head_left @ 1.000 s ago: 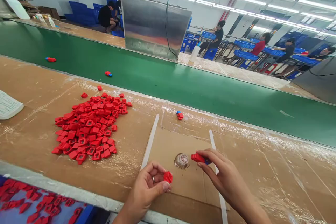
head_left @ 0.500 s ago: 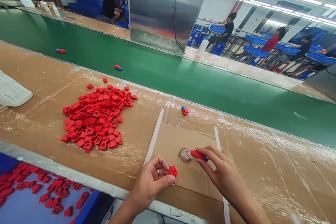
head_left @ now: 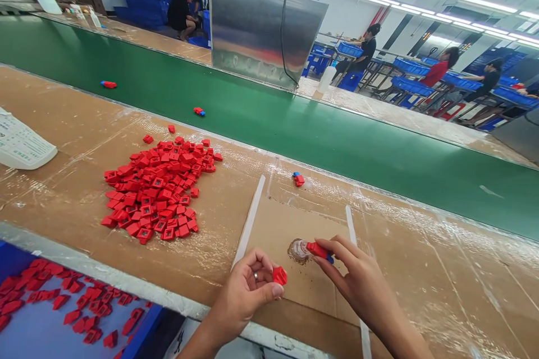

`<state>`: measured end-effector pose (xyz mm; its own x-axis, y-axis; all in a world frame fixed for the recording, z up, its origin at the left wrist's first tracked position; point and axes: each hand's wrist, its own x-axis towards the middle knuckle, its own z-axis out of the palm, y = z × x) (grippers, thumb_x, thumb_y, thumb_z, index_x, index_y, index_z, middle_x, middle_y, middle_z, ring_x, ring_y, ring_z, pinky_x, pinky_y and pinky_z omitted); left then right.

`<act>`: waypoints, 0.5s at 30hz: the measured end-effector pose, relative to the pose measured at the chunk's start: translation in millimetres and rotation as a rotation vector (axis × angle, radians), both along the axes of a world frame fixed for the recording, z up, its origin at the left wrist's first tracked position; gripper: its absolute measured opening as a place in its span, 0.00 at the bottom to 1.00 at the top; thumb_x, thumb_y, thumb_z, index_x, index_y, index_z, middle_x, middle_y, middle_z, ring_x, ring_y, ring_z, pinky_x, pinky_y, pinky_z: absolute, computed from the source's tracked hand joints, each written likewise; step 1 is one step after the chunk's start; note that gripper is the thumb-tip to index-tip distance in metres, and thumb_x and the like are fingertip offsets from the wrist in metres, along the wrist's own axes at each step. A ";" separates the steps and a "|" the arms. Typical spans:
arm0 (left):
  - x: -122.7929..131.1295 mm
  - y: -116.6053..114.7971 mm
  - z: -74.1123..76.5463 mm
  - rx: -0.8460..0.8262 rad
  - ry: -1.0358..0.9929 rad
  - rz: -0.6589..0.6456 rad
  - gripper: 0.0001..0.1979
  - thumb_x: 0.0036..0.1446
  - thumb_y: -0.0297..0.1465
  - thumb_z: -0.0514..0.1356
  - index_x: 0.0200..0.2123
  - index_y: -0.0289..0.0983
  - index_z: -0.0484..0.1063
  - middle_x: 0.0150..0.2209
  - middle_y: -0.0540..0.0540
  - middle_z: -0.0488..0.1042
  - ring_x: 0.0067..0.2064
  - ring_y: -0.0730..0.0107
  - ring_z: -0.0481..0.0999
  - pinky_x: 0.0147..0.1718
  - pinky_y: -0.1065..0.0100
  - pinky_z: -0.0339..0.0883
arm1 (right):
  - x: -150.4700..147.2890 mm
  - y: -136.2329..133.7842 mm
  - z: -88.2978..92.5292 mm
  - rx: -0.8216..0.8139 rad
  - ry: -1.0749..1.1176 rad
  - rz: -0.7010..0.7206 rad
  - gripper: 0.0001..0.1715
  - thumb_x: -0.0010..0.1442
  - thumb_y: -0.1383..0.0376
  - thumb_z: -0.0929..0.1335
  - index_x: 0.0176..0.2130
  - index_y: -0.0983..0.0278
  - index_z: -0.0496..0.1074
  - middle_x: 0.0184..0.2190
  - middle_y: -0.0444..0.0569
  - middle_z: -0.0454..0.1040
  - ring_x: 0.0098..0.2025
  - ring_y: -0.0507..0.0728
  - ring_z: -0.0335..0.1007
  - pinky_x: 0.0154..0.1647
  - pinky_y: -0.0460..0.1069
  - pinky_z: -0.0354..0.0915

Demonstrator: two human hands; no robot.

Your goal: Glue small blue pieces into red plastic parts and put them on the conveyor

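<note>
Between thumb and fingers, my left hand (head_left: 250, 286) pinches a small red plastic part (head_left: 280, 275) with a hollow side turned up. My right hand (head_left: 356, 269) grips a red and blue plastic piece (head_left: 316, 249), whose red end touches or hovers over a whitish round patch (head_left: 298, 250) on the cardboard; I cannot tell which. Both hands are over a cardboard sheet (head_left: 311, 297) edged by two white strips. Beyond them lies another red and blue piece (head_left: 298, 179). A heap of red parts (head_left: 160, 185) spreads to the left.
A green conveyor belt (head_left: 337, 134) runs across behind the table, carrying two red and blue pieces (head_left: 199, 111). Lower left, a blue bin (head_left: 143, 331) holds more red parts. A white printed object (head_left: 25, 143) sits at the left edge. Several people sit working in the background.
Pieces on the belt have shifted slightly right, and the whole view has moved a little. Both hands keep nearly the same pose and grip.
</note>
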<state>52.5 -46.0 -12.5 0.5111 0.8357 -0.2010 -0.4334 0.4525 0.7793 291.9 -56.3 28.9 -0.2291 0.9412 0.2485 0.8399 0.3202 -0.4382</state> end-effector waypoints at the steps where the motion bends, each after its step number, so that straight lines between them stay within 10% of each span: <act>1: -0.2 -0.2 -0.8 -0.002 0.003 -0.003 0.16 0.49 0.31 0.73 0.35 0.37 0.68 0.34 0.50 0.74 0.35 0.74 0.71 0.35 0.73 0.64 | -0.5 0.0 -0.2 0.001 0.003 -0.002 0.17 0.74 0.54 0.59 0.48 0.62 0.70 0.37 0.51 0.72 0.36 0.58 0.72 0.35 0.50 0.67; 15: -3.8 -0.8 -4.6 -0.001 0.050 -0.036 0.16 0.50 0.31 0.73 0.42 0.37 0.76 0.35 0.49 0.77 0.37 0.74 0.71 0.38 0.74 0.63 | -2.0 -1.5 0.8 0.032 0.018 -0.019 0.14 0.74 0.56 0.60 0.49 0.61 0.69 0.37 0.48 0.72 0.35 0.57 0.71 0.33 0.49 0.66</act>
